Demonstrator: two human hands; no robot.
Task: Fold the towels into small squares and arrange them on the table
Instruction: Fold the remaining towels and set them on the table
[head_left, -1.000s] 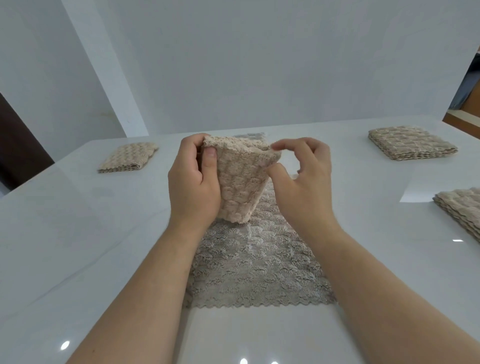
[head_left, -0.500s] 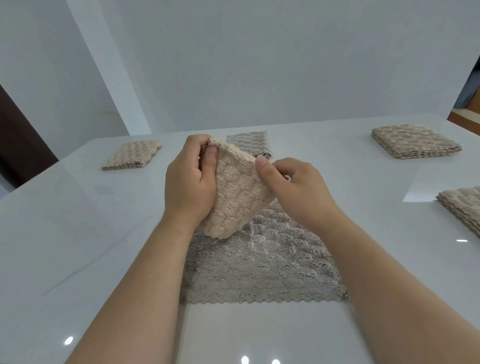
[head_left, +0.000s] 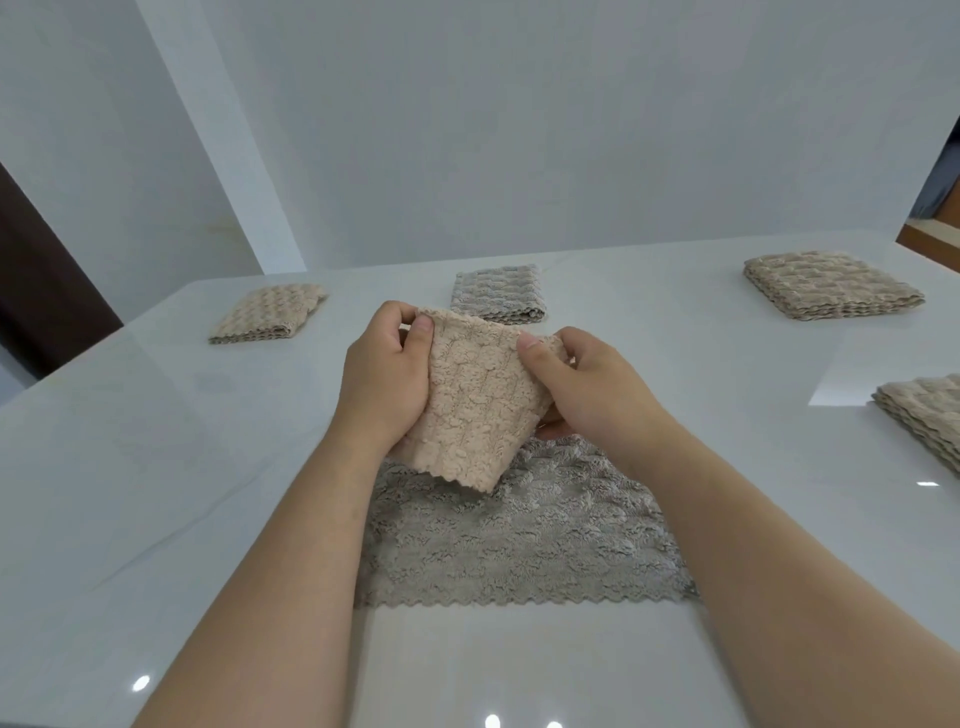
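- My left hand (head_left: 385, 373) is clamped on the left edge of the beige towel (head_left: 475, 400), thumb pressed on the near face at the top corner, fingers curled round behind.
- My right hand (head_left: 582, 387) pinches the towel's right edge, thumb on the near face, fingers tucked behind and below.
- The folded beige towel hangs between both hands, lifted clear of the white table (head_left: 156, 467), its scalloped lower edge dangling over the grey towel (head_left: 519, 540) spread flat near me.
- Far centre: a folded grey square (head_left: 498, 293).
- Far left: a folded beige square (head_left: 267, 314).
- Far right: a beige stack (head_left: 831, 286); another stack (head_left: 930, 415) sits at the right edge.
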